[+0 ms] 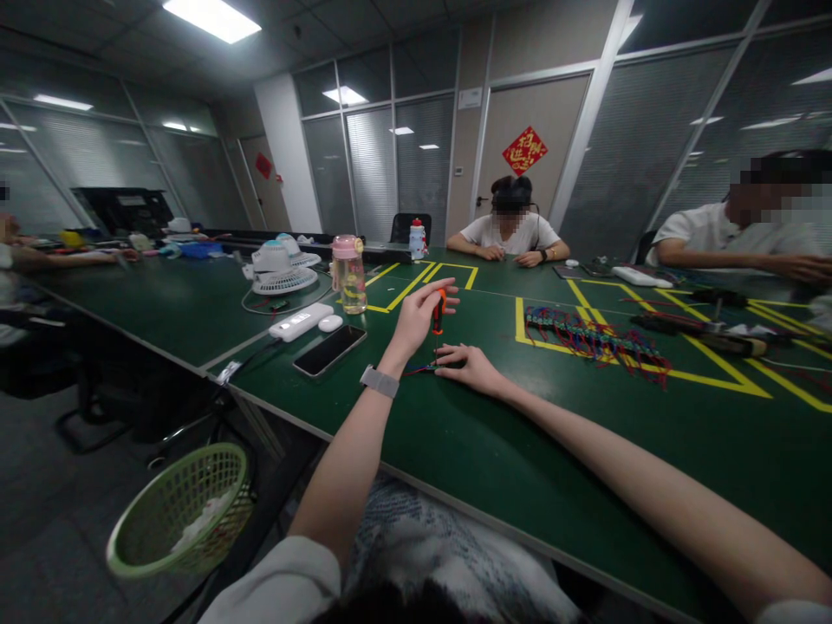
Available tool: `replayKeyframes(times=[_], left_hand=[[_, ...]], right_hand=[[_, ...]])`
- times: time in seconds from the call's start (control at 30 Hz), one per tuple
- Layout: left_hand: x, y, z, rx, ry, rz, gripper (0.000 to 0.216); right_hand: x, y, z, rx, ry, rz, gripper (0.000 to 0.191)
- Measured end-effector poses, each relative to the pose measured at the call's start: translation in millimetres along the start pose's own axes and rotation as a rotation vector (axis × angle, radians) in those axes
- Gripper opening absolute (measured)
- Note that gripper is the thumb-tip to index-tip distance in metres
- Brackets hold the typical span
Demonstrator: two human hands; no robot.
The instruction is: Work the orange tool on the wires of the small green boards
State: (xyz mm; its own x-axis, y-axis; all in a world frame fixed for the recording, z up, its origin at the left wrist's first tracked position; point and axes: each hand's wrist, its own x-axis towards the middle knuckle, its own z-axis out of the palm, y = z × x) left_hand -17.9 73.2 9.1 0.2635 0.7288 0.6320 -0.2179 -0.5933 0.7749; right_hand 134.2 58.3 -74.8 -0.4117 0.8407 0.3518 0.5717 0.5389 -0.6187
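My left hand [416,319], with a grey band on the wrist, is closed around the orange and black handle of a screwdriver [438,314]. The screwdriver stands upright, its shaft pointing down at a small wired part [430,368] on the table. My right hand [473,367] rests low on the tabletop, its fingertips closed at the right end of that part. Thin red and blue wires run out to the left from it. The fingers partly cover the part and the screwdriver's tip, so their exact contact is hidden.
The green table [455,451] carries a phone [330,349], a white power strip [301,321], a pink-lidded bottle [349,276] and a white fan [284,269] to the left. Wired parts [594,338] lie in a row at right. A green basket [182,511] stands below. Other people sit around.
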Motion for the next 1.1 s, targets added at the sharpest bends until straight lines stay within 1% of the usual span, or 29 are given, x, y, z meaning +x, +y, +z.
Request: replayKeyframes(times=[0.07,0.13,0.2,0.27,0.37,0.4,0.47,0.57,0.63,0.7,0.77,0.83,0.9,0.97,1.03,1.1], left_hand=[[-1.1,1.1,0.6,0.033,0.018,-0.006,0.028],[-2.2,2.9,0.6,0.154,0.073,0.022,0.026],[-2.4,3.9,-0.1,0.227,0.108,0.046,0.023],[-1.5,3.3,-0.7,0.196,0.097,0.046,0.022],[-0.5,1.8,-0.7,0.062,0.039,-0.001,0.028],[-0.5,1.7,-0.6,0.052,0.034,-0.014,0.029],[-0.8,2.1,-0.7,0.121,0.072,-0.004,0.027],[-0.5,2.3,-1.7,0.258,0.153,0.059,0.020],[0.5,1.5,-2.0,0.206,0.133,0.058,0.022],[1.1,0.6,-1.3,0.082,0.077,0.007,0.028],[0.6,0.7,0.0,0.022,0.060,-0.040,0.030],[-0.7,2.1,0.8,0.087,0.096,-0.037,0.030],[-1.5,3.3,0.4,0.197,0.142,0.002,0.027],[-1.1,3.0,-0.7,0.241,0.146,0.030,0.024],[0.2,1.0,-1.6,0.158,0.104,0.010,0.027],[1.1,-1.3,-1.4,0.012,0.045,-0.047,0.032]], right_hand=[[0.1,-0.4,0.1,-0.002,-0.002,-0.001,0.022],[0.3,-0.7,0.1,-0.007,0.001,0.002,0.022],[0.3,-1.0,0.1,-0.009,0.002,0.005,0.022],[0.1,-1.5,-0.2,-0.008,-0.002,0.002,0.023],[-0.3,-2.8,-0.8,-0.007,-0.009,0.003,0.023],[-0.4,-3.2,-1.0,-0.005,-0.010,0.005,0.022],[-0.6,-3.8,-1.2,0.002,-0.006,0.009,0.022],[-0.7,-4.1,-1.1,0.004,-0.003,0.012,0.022],[-0.7,-4.1,-0.9,-0.010,-0.005,0.015,0.022],[-0.7,-3.9,-0.9,-0.026,-0.010,0.017,0.022],[-0.8,-3.5,-0.9,-0.033,-0.015,0.015,0.023],[-0.9,-3.2,-1.0,-0.031,-0.018,0.009,0.024],[-1.0,-3.1,-1.0,-0.025,-0.016,0.004,0.024],[-1.1,-3.6,-1.2,-0.014,-0.010,0.003,0.023],[-1.3,-4.4,-1.6,-0.007,-0.006,0.006,0.022],[-1.4,-5.4,-1.9,-0.008,-0.008,0.005,0.022]])
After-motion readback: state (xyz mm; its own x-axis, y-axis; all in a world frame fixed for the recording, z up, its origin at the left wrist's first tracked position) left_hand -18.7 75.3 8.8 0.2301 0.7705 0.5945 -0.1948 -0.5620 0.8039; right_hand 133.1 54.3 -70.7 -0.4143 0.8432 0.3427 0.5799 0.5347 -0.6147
